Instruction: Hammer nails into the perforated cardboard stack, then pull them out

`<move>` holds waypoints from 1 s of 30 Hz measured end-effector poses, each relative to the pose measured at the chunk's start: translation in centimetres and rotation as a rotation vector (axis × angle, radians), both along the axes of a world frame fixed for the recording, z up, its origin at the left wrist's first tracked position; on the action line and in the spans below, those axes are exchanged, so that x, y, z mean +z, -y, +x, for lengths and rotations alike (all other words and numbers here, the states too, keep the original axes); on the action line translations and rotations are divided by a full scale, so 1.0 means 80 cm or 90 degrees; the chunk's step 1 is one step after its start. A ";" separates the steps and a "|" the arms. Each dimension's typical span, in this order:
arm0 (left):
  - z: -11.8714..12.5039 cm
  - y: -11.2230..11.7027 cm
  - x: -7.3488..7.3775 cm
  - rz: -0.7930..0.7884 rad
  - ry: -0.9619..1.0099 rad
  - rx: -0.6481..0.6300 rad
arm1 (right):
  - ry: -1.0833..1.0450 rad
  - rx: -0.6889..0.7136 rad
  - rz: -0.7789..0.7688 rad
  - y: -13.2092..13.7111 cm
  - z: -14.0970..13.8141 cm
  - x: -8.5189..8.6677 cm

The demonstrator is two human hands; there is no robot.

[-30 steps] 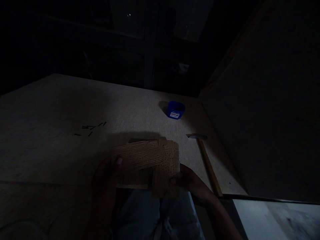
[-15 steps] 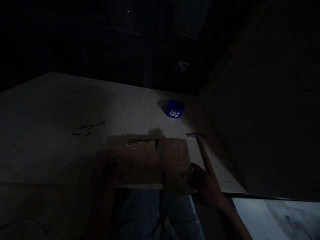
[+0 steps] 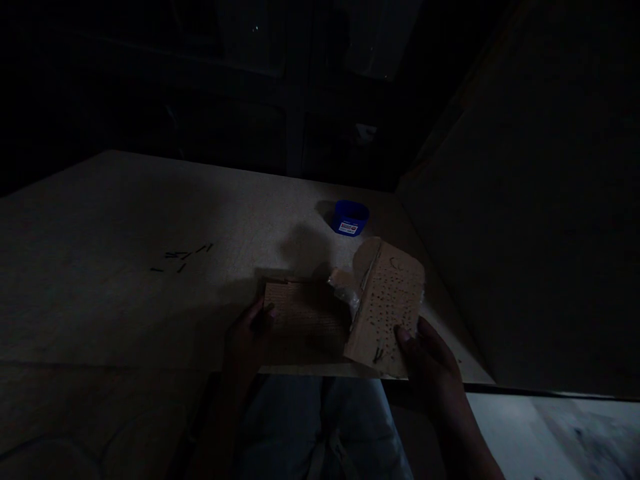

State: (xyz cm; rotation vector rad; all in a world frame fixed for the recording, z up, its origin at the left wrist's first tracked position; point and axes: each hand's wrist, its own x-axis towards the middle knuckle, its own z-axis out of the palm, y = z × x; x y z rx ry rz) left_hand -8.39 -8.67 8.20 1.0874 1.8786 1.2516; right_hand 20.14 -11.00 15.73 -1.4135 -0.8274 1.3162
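Two boards sit at the near edge of our table (image 3: 125,220). Our left hand (image 3: 247,340) clamps the ribbed board (image 3: 305,320), which lies flat. Our right hand (image 3: 433,363) grips the holed board (image 3: 393,303), tilted up beside it. A blue tub (image 3: 350,218) stands behind; nails (image 3: 181,257) lie well left.

Right hand (image 3: 433,353) lifts perforated board (image 3: 387,303); left hand (image 3: 247,337) steadies ribbed block (image 3: 303,320).

The left hand (image 3: 249,335) rests left of the perforated board (image 3: 391,305), fingers curled; the right hand (image 3: 431,363) pinches the board's lower corner.
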 end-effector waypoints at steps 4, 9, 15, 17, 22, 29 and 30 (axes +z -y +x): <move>-0.007 0.008 -0.005 0.100 -0.216 0.030 | -0.050 0.178 -0.059 0.003 -0.024 -0.027; -0.002 0.030 -0.005 0.032 -0.179 0.034 | 0.036 0.357 0.009 0.002 -0.055 -0.072; 0.026 0.046 -0.019 0.012 -0.156 -0.004 | 0.360 0.385 0.060 -0.002 -0.047 -0.067; 0.036 0.044 -0.031 0.046 -0.183 -0.012 | 0.490 0.375 0.072 -0.005 -0.041 -0.059; 0.055 0.031 -0.068 0.123 -0.258 -0.040 | 0.796 0.308 0.260 -0.029 -0.031 -0.053; 0.079 0.011 -0.085 0.134 -0.298 -0.035 | 0.793 0.425 0.489 -0.097 -0.033 -0.076; 0.083 0.007 -0.084 0.137 -0.303 -0.037 | 0.793 0.452 0.486 -0.102 -0.035 -0.081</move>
